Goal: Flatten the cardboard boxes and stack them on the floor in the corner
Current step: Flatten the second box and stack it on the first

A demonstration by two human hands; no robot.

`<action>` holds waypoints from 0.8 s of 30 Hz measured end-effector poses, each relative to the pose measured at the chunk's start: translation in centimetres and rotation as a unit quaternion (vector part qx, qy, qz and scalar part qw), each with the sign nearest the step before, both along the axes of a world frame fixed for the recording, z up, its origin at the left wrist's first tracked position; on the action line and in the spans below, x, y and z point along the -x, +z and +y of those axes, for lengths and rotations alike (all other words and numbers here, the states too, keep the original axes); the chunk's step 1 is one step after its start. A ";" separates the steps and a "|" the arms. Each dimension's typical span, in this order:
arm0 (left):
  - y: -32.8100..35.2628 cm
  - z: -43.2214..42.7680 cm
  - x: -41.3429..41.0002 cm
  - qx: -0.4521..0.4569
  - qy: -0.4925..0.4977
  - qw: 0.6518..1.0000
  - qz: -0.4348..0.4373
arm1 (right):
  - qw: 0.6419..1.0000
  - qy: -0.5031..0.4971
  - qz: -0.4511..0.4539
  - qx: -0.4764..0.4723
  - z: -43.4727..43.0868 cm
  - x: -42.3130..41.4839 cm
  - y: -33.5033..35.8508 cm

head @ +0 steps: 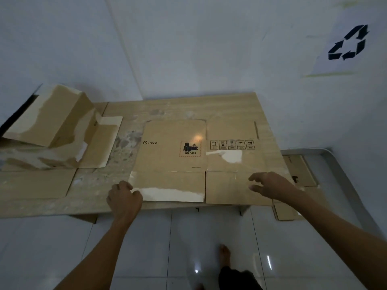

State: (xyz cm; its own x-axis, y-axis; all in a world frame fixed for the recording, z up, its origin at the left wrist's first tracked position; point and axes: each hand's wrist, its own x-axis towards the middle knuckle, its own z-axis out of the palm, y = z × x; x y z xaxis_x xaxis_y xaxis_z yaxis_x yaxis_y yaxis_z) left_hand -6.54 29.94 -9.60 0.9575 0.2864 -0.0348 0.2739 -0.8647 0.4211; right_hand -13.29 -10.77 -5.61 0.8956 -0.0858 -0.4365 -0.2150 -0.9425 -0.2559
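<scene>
- Flat box (201, 162) lay printed side up on the table (94, 197), its near edge at the table's front edge.
- Left hand (124, 198) was curled tight on the box's near-left corner, thumb pinching the flap edge.
- Right hand (270, 186) hovered just over the near-right flap, fingers spread, holding nothing; couldn't tell if it touched.
- Second box (52, 120) sat at the table's left end, still partly standing, torn paper patches on it. Not flattened yet.
- Floor stack (297, 172) was low on the right by the wall, a few flat pieces, well apart from the table box.
- Risks, my read:
  - One-corner pinch plus loose right hand: the box could sag or fold at the creases when lifted.
  - Flaps were separate at the slit, so one could flop and catch the table edge.
  - Glossy tile floor (188, 237) and a bare foot (225, 254): slip risk carrying it over.
- Legible print: "PICO" with round logo, "UN 3481" on the red-hatched battery label, row of handling pictograms (text too small).
- Recycling sign (347, 43) was taped to the right wall.
</scene>
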 end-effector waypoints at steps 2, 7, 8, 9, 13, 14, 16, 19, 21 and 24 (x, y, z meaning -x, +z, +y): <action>-1.0 -1.7 -0.6 0.010 -0.046 0.999 0.012 | 1.000 0.009 0.000 -0.011 0.6 -0.4 -1.1; -3.5 -6.5 -2.6 0.010 -0.191 0.980 0.057 | 0.999 0.030 0.014 -0.028 1.5 -3.3 -4.9; -4.0 -7.3 -3.4 0.003 -0.207 0.976 0.066 | 0.999 0.040 0.009 -0.017 1.6 -4.2 -5.7; -4.4 -8.1 -4.1 0.001 -0.217 0.973 0.078 | 0.998 0.056 0.002 -0.002 1.8 -5.2 -6.5; -6.6 -10.2 -8.4 -0.020 -0.245 0.963 0.112 | 0.990 0.131 -0.034 0.028 2.9 -10.2 -9.8; -7.2 -10.5 -9.6 -0.033 -0.255 0.959 0.119 | 0.988 0.147 -0.045 0.030 3.3 -11.5 -10.4; -8.4 -10.8 -11.7 -0.046 -0.256 0.957 0.125 | 0.982 0.172 -0.068 0.031 4.3 -14.0 -11.4; -9.8 -10.3 -13.7 -0.065 -0.242 0.961 0.116 | 0.972 0.217 -0.077 0.039 4.8 -16.6 -12.9; -10.5 -9.8 -14.0 -0.088 -0.249 0.960 0.093 | 0.967 0.240 -0.079 0.044 4.7 -17.0 -13.7; -11.0 -9.8 -14.1 -0.103 -0.248 0.959 0.084 | 0.964 0.247 -0.087 0.043 4.6 -17.3 -13.9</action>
